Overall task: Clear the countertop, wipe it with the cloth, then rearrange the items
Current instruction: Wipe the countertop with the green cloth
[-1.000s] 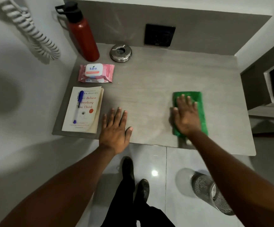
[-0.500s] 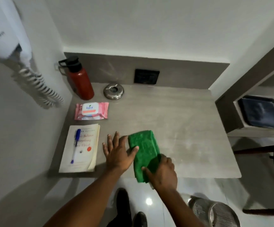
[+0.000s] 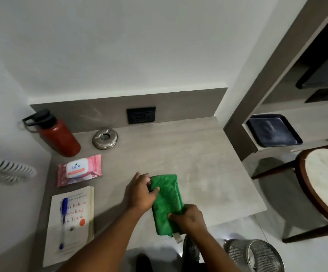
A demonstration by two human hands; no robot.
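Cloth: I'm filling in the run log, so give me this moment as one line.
left hand holds cloth far end | right hand holds near end | cloth on counter | book, wipes, bottle at left

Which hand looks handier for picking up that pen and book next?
Left, probably. The left hand is nearer the book and pen at the counter's left edge; the right hand grips the green cloth farther away.
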